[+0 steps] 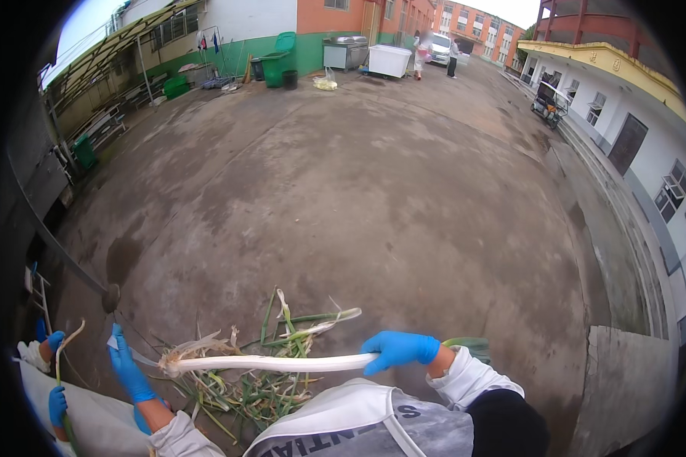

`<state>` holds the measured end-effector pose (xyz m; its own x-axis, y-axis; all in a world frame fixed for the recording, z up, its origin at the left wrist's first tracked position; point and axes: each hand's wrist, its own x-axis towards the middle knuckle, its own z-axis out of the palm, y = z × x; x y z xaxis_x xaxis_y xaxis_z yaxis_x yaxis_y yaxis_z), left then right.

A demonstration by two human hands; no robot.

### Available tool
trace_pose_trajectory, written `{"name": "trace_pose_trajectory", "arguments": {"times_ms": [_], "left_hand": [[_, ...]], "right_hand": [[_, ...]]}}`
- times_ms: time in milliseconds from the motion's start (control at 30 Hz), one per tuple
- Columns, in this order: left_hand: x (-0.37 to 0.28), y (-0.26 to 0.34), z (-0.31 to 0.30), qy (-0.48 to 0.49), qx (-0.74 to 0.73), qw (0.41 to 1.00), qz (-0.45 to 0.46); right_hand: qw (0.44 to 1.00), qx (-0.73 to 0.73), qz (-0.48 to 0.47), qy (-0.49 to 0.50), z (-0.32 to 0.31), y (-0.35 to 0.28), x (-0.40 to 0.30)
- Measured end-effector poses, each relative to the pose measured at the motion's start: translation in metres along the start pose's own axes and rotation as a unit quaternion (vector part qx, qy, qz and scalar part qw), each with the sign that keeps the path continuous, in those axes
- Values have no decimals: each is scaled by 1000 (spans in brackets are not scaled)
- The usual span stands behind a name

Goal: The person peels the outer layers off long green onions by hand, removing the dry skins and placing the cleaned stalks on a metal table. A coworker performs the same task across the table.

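My right hand (403, 349), in a blue glove, grips a long scallion (274, 363) by its white stalk. The stalk lies nearly level across the view, with its shaggy root end to the left. Green leaves (471, 347) show beyond my right wrist. My left hand (127, 365), also blue-gloved, is beside the root end and holds what looks like a thin knife (144, 359). Its blade reaches towards the roots; whether it touches them is hard to tell. Below the stalk, a heap of scallion trimmings (251, 394) covers the ground.
At the left edge, another person's gloved hands (57, 403) hold a scallion (60, 365). A pole with a round base (111, 297) stands near my left hand. Concrete ground (343, 200) stretches ahead. Far off are a green bin (274, 68), a white tub (389, 61) and two people (422, 57).
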<state>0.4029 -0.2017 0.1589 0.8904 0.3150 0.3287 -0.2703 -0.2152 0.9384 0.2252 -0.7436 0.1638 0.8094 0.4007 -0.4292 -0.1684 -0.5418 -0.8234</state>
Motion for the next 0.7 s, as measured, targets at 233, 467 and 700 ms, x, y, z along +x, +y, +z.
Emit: {"name": "trace_pose_trajectory", "arguments": {"times_ms": [233, 467, 700], "left_hand": [[-164, 110, 200, -444, 147, 831, 301], [-208, 56, 204, -548, 196, 792, 184], [-203, 29, 200, -342, 69, 937, 4]], "right_hand": [[986, -155, -41, 33, 25, -19, 32], [969, -240, -55, 25, 33, -27, 39], [979, -195, -60, -1, 32, -27, 51]]}}
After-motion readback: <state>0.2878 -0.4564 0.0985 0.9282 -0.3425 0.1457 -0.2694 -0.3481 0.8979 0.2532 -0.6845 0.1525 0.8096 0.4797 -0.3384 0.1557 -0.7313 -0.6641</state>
